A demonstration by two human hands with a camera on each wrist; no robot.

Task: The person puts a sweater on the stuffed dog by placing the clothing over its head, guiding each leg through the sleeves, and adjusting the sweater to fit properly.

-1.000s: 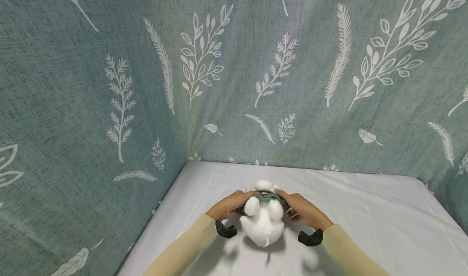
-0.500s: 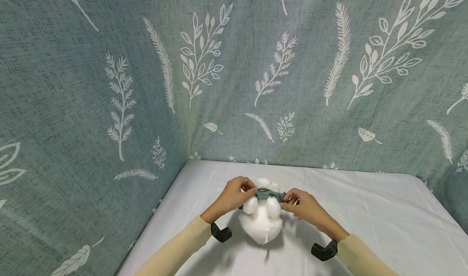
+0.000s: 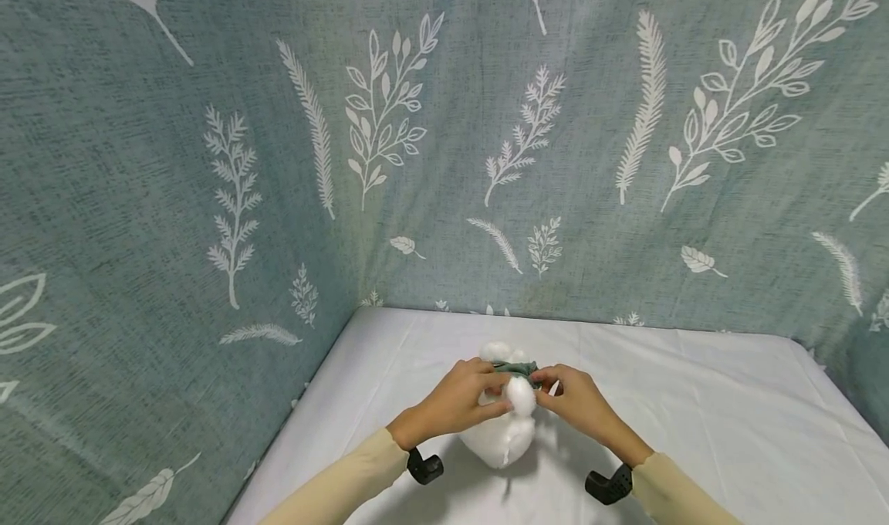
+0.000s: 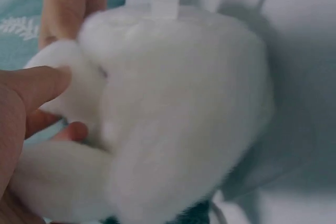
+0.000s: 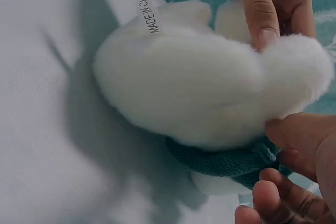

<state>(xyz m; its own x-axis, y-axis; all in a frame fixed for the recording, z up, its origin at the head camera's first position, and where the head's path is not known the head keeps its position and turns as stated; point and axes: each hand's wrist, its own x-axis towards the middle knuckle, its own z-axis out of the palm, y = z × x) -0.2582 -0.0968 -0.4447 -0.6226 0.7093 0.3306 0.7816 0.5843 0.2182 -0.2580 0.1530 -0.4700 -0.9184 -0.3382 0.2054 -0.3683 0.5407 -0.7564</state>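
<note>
A white plush toy (image 3: 495, 442) sits on the white sheet in the head view, a green knitted garment (image 3: 517, 368) round it. My left hand (image 3: 454, 403) grips one of the toy's stubby limbs (image 4: 79, 80), thumb on the near side and fingers behind. On the other side, my right hand (image 3: 578, 403) pinches the knit's edge beside the other limb (image 5: 299, 69). Part of the garment (image 5: 220, 162) shows under the toy's body in the right wrist view. A "MADE IN CHINA" tag (image 5: 148, 6) sticks out of the toy's rear seam.
The white sheet (image 3: 694, 409) covers a flat surface that ends at a green-grey curtain (image 3: 444, 154) with white leaf prints behind it. Another curtain side (image 3: 139, 316) borders it on the left. Black wrist cameras (image 3: 610, 485) hang below both wrists.
Both hands held the toy's sides a second ago, then lifted to the green knit. Since then the left hand has moved right and nearer onto a limb; the right still pinches the knit.
</note>
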